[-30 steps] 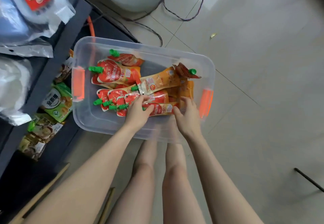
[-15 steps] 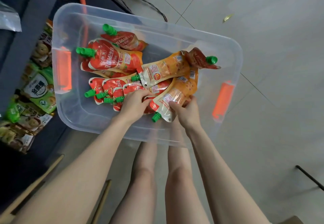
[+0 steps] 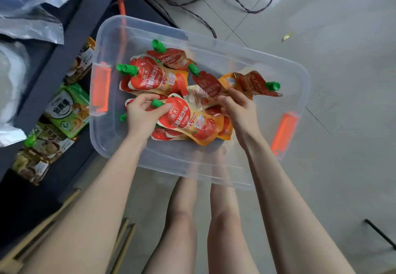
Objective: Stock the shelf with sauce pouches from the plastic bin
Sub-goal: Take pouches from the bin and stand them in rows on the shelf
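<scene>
Both hands reach into the clear bin (image 3: 295,74) on the floor. The left hand (image 3: 143,117) clamps a red pouch (image 3: 188,121) near its green cap; the right hand (image 3: 240,108) pinches another pouch (image 3: 209,85) behind it. More pouches lie along the bin's left side, beside the shelf (image 3: 53,63).

pouches (image 3: 184,93) in bin (image 3: 214,170) — shelf (image 3: 53,63) left

Sauce pouch (image 3: 188,121) is showing "海天" in a red square, "番茄沙司" below it. Upper pouch (image 3: 154,78) is carrying the same "番茄沙司" print. Green packet (image 3: 66,108) on the shelf (image 3: 55,59) is showing large characters, too blurred to read.
</scene>
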